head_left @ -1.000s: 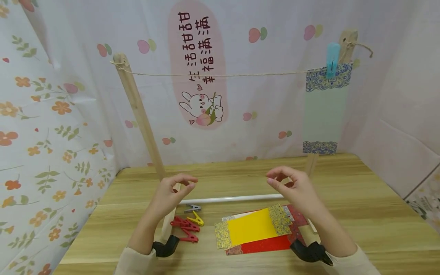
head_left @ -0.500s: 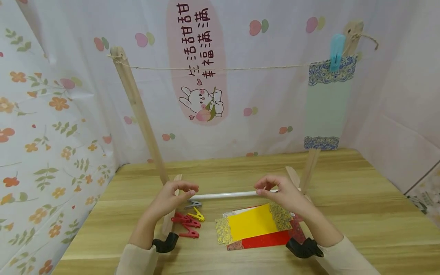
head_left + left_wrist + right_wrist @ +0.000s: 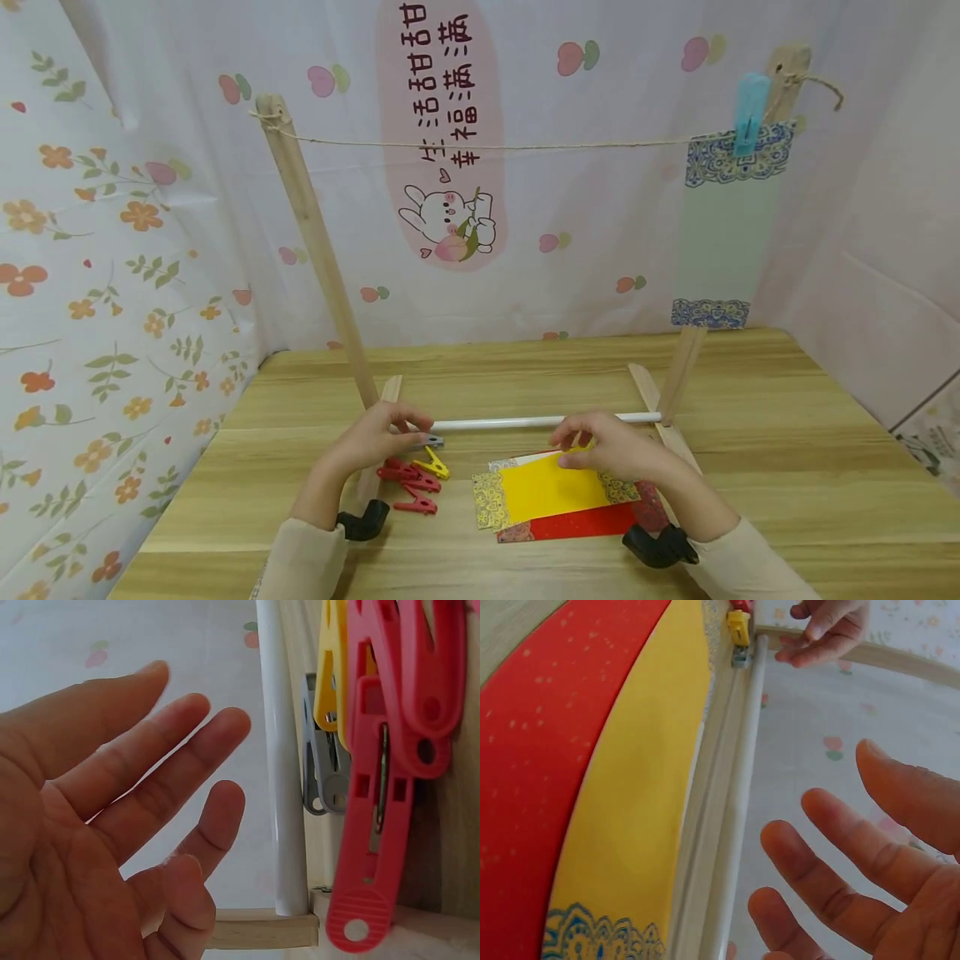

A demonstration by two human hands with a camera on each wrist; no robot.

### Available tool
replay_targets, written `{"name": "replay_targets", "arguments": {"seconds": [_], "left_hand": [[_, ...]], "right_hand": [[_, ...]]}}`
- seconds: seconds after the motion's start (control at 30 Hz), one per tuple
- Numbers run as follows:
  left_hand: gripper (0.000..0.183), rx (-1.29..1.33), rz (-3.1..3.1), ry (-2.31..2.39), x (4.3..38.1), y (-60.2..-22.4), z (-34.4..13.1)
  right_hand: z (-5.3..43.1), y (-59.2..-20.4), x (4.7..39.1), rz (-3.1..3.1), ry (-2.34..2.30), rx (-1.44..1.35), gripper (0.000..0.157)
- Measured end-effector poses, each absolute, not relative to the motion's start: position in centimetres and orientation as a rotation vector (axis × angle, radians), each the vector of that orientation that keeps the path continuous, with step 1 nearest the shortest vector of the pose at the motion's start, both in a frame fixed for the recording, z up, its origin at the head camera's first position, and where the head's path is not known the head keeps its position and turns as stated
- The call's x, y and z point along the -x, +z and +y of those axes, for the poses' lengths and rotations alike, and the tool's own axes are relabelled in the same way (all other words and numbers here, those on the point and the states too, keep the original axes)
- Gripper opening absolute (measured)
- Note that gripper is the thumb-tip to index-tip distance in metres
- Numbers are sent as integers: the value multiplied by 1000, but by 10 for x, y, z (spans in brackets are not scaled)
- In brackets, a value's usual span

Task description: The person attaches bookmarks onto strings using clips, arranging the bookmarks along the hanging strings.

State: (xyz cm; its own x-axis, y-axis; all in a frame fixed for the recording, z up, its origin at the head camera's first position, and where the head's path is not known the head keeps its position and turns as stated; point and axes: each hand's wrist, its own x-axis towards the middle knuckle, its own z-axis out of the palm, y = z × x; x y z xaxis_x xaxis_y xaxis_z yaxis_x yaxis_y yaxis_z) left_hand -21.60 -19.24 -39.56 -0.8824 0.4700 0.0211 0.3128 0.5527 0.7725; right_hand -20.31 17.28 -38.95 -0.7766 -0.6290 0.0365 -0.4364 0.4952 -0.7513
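Note:
My left hand [image 3: 378, 437] hovers just above the grey clothespin [image 3: 429, 442], holding nothing, its fingers spread and relaxed in the left wrist view. Beside the grey one lie a yellow clothespin [image 3: 433, 463] and several red clothespins [image 3: 367, 825]. Over the far edge of the yellow paper strip [image 3: 540, 492], my right hand [image 3: 611, 450] holds nothing, its fingers loosely bent. Patterned bands finish both ends of this strip. Beneath it show a red strip [image 3: 585, 525] and the edge of a white one [image 3: 528, 458].
A wooden frame with a left post [image 3: 318, 242] and right post [image 3: 682, 367] carries a twine line [image 3: 525, 147]. From its right end hangs a pale green strip [image 3: 723, 242] under a blue clothespin [image 3: 750, 117]. A white rod [image 3: 502, 422] joins the posts low down.
Both hands have come down toward the table. My right hand has moved leftward over the paper strips, and my left hand has lowered onto the area of the grey clothespin.

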Motion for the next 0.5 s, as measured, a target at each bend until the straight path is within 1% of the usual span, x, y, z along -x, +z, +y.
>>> {"name": "replay_targets", "arguments": {"seconds": [0.17, 0.5], "left_hand": [[22, -673, 2602, 1166, 216, -398, -193], [20, -710, 2643, 1020, 218, -398, -190]], "right_hand": [[175, -398, 207, 2483, -1090, 863, 23], [174, -409, 209, 2511, -969, 862, 27]]}}
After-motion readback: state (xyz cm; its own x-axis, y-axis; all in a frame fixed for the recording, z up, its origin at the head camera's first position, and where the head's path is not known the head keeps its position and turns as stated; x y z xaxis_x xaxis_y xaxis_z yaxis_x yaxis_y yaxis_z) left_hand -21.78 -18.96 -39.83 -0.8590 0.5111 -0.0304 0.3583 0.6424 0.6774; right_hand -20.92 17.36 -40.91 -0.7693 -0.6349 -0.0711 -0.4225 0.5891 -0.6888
